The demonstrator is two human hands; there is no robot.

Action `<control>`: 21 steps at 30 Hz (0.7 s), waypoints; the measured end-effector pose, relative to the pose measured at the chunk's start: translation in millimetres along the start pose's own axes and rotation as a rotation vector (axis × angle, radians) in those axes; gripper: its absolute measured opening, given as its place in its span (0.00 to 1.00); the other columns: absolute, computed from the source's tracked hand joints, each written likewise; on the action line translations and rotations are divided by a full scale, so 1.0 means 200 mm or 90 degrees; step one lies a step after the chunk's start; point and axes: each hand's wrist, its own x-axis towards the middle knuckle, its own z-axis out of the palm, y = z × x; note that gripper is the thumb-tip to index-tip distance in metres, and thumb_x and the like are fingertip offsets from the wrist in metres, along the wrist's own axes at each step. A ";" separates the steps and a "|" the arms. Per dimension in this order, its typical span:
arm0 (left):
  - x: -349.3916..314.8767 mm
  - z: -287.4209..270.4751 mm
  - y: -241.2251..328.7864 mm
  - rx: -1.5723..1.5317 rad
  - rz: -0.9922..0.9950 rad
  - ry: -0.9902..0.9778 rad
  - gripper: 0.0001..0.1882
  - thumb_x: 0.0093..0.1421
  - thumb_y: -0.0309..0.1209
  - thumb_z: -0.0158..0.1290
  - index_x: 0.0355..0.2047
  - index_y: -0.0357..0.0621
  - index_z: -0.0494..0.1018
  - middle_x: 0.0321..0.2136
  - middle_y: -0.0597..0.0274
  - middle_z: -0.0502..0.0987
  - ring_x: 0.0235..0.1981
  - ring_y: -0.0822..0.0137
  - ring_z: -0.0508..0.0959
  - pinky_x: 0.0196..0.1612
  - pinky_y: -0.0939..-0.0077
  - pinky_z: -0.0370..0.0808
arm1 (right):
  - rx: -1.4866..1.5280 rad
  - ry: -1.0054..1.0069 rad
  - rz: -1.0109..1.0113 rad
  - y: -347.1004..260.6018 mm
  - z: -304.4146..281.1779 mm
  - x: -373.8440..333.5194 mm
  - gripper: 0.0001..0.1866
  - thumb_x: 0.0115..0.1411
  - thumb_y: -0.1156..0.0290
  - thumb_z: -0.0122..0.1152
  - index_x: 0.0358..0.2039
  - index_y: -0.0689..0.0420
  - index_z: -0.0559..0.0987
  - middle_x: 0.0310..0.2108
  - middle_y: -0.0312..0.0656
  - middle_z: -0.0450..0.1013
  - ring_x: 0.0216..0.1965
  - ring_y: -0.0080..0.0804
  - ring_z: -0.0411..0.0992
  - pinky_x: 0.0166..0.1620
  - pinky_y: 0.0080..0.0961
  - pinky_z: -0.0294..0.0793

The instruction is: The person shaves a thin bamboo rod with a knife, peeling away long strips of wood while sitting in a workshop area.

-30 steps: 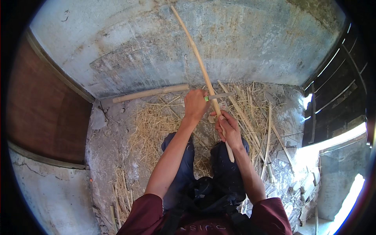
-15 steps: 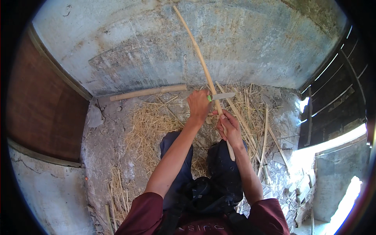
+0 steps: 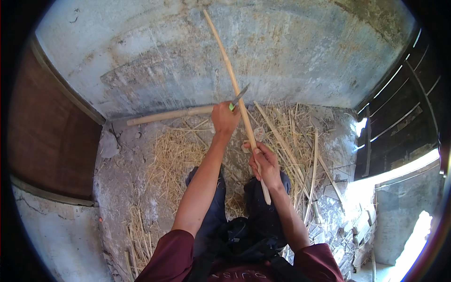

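Observation:
A long, pale bamboo strip (image 3: 229,66) runs from above my knees up across the wall in view, slightly bent and narrowing toward its far end. My right hand (image 3: 266,165) is closed around its near part, with the butt end sticking out below the palm. Farther along, my left hand (image 3: 224,118) grips a knife (image 3: 242,93) by its green handle. The blade crosses the strip at a slant, its tip pointing up and to the right. Most of the handle is hidden inside my fist.
A thicker bamboo pole (image 3: 164,115) lies along the foot of the concrete wall (image 3: 291,61). Shavings (image 3: 169,160) cover the floor around my legs. Several split bamboo strips (image 3: 314,174) lie to the right, near slatted boards (image 3: 399,113). A brown panel (image 3: 51,122) stands left.
My left hand has moved the knife farther along the strip, away from me, and the blade has swung from nearly level to pointing upward. My right hand and the strip have shifted slightly left and nearer.

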 end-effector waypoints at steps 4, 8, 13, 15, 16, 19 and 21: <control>-0.06 0.02 0.05 -0.058 0.040 -0.072 0.09 0.54 0.32 0.64 0.29 0.38 0.85 0.26 0.40 0.82 0.32 0.37 0.83 0.36 0.48 0.80 | 0.009 0.007 0.012 0.01 -0.05 0.00 0.18 0.80 0.63 0.45 0.57 0.60 0.76 0.21 0.30 0.62 0.14 0.15 0.57 0.18 0.16 0.58; -0.12 0.01 0.05 -0.064 0.117 -0.060 0.08 0.53 0.29 0.64 0.26 0.34 0.82 0.22 0.40 0.79 0.28 0.36 0.80 0.33 0.46 0.76 | 0.014 0.001 0.001 0.01 -0.05 0.01 0.18 0.80 0.63 0.45 0.58 0.60 0.76 0.21 0.30 0.62 0.14 0.15 0.57 0.18 0.15 0.57; -0.19 -0.04 0.04 -0.029 0.209 -0.151 0.08 0.52 0.31 0.63 0.24 0.37 0.83 0.22 0.42 0.80 0.27 0.37 0.80 0.32 0.46 0.75 | 0.016 -0.001 0.000 0.01 -0.06 0.01 0.18 0.80 0.63 0.45 0.59 0.60 0.76 0.21 0.30 0.62 0.13 0.15 0.57 0.18 0.15 0.57; -0.20 -0.07 0.04 -0.021 0.227 -0.160 0.08 0.52 0.31 0.63 0.24 0.38 0.83 0.22 0.42 0.80 0.27 0.37 0.80 0.33 0.46 0.76 | 0.009 0.008 -0.003 0.01 -0.04 0.01 0.18 0.80 0.64 0.45 0.59 0.60 0.77 0.21 0.30 0.63 0.13 0.15 0.57 0.18 0.16 0.58; -0.20 -0.09 0.06 -0.015 0.248 -0.171 0.08 0.53 0.32 0.63 0.24 0.39 0.83 0.23 0.41 0.80 0.27 0.38 0.81 0.33 0.46 0.76 | 0.009 0.008 -0.003 0.01 -0.04 0.01 0.18 0.80 0.64 0.45 0.59 0.60 0.77 0.21 0.30 0.63 0.13 0.15 0.57 0.18 0.16 0.58; -0.23 -0.13 0.10 -0.038 0.193 -0.208 0.08 0.53 0.32 0.62 0.25 0.39 0.84 0.24 0.41 0.81 0.28 0.38 0.81 0.35 0.45 0.77 | -0.003 0.015 -0.018 0.01 -0.04 0.01 0.17 0.79 0.65 0.46 0.58 0.59 0.78 0.21 0.30 0.63 0.13 0.15 0.58 0.18 0.16 0.58; -0.25 -0.13 0.10 -0.022 0.190 -0.178 0.08 0.54 0.32 0.62 0.26 0.39 0.84 0.24 0.41 0.81 0.28 0.38 0.81 0.36 0.45 0.77 | -0.019 0.024 -0.011 0.02 -0.04 0.01 0.17 0.79 0.65 0.45 0.58 0.59 0.78 0.21 0.30 0.63 0.13 0.15 0.58 0.18 0.16 0.59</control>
